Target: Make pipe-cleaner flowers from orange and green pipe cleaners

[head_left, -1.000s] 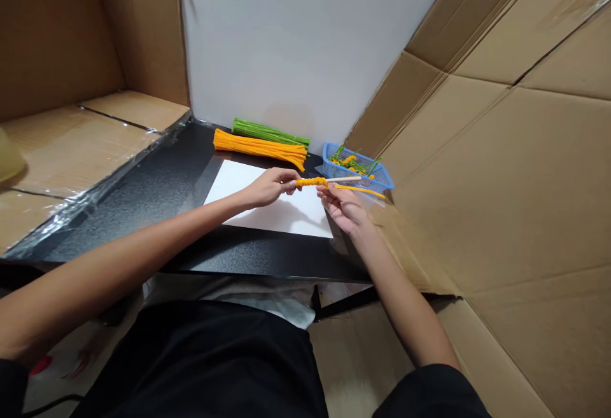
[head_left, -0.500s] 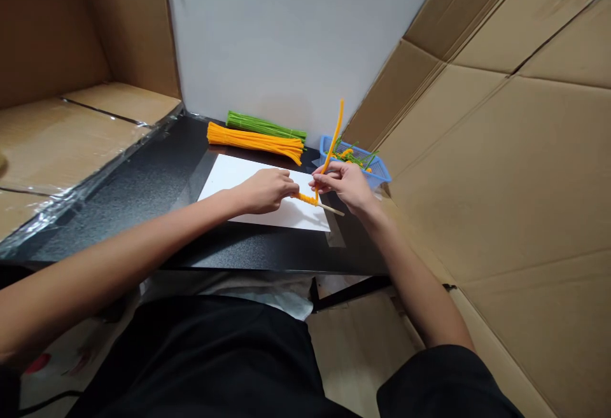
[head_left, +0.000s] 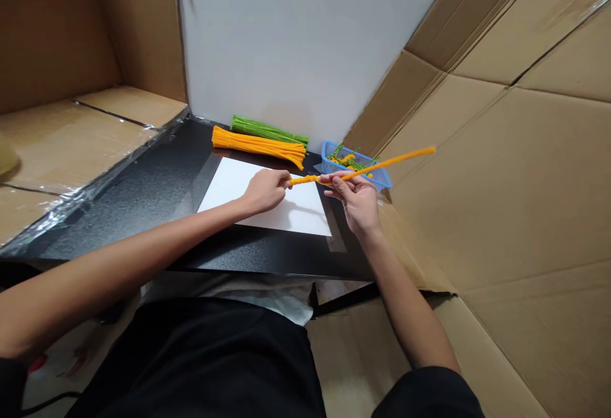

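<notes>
Swung down from upright half a second ago, an orange stem (head_left: 391, 162) points its loose tail past the right edge of the white sheet (head_left: 305, 216). From the head camera, the person's left hand (head_left: 265, 190) clasps one end of the coils (head_left: 304, 180) above the sheet; the right hand (head_left: 360, 203) pinches the stem beyond them. Part is wound; a long length remains uncoiled.

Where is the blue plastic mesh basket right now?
In the head view, the blue plastic mesh basket stands right of centre on the black table, to the right of the orange bundle of fuzzy stems, partly behind the right hand.
</notes>
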`<state>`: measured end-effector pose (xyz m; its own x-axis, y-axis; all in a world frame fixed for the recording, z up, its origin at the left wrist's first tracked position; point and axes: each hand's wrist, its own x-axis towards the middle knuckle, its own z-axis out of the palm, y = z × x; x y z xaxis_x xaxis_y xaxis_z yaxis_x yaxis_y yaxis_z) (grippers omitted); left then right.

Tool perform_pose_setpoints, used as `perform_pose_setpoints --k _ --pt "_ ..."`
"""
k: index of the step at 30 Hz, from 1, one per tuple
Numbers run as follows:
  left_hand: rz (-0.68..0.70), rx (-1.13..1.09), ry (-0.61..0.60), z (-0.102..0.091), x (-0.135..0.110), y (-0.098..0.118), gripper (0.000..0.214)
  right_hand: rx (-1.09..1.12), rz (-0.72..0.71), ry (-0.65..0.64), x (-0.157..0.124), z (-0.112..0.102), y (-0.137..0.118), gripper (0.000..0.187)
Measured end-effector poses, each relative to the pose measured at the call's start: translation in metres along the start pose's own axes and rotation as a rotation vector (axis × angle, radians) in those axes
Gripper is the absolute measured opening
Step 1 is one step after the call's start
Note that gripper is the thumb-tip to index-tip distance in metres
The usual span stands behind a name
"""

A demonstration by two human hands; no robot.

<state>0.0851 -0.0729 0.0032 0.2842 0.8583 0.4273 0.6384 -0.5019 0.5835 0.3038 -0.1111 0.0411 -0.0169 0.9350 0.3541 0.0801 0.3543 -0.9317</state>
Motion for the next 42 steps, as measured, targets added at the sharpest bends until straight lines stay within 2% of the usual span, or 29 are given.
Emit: perform_pose_setpoints --k 3,7,10,13,16,19,23,26,30,34,37,42 --pt "-0.082 -0.212 -0.063 0.002 0.002 0.0 0.021 0.123 0.037 0.052 -0.001 -0.002 0.01 0.031" --pt "-0.121 -0.48 -0.099 0.008 0.004 -0.001 0.02 0.281 0.18 0.173 0.005 -0.005 0.029 0.026" --pt "-0.049 -0.616 -0.129 0.008 0.004 -0.001 0.019 0.324 0.269 0.204 0.009 -0.007 0.041 0.022" --pt "0.062 -0.629 -0.187 0.004 0.004 0.0 0.019 0.292 0.313 0.135 0.011 -0.009 0.046 0.023" --pt "0.182 -0.458 -0.245 -0.002 0.003 -0.001 0.02 0.238 0.352 0.05 0.013 -0.01 0.041 0.025" --pt "0.342 -0.147 -0.248 -0.01 0.003 -0.005 0.026 0.184 0.364 -0.011 0.016 -0.01 0.03 0.031" --pt "0.515 0.202 -0.21 -0.014 0.005 -0.01 0.031 -0.002 0.28 -0.093 0.02 -0.014 0.012 0.039" --pt "0.629 0.339 -0.205 -0.012 0.005 -0.012 0.039 -0.191 0.216 -0.244 0.023 -0.017 0.001 0.037" --pt "0.705 0.419 -0.184 -0.009 0.003 -0.012 0.039 -0.287 0.164 -0.269 0.021 -0.015 -0.003 0.034" --pt "0.74 0.478 -0.192 -0.008 0.001 -0.01 0.032 -0.262 0.182 -0.254 0.016 -0.006 0.006 0.034" --pt "0.707 0.524 -0.219 -0.005 -0.001 -0.008 0.026 -0.19 0.206 -0.205 0.012 0.001 0.018 0.039" --pt "0.488 0.548 -0.282 0.004 -0.006 -0.005 0.024 -0.069 0.182 -0.054 0.009 0.004 0.035 0.045"
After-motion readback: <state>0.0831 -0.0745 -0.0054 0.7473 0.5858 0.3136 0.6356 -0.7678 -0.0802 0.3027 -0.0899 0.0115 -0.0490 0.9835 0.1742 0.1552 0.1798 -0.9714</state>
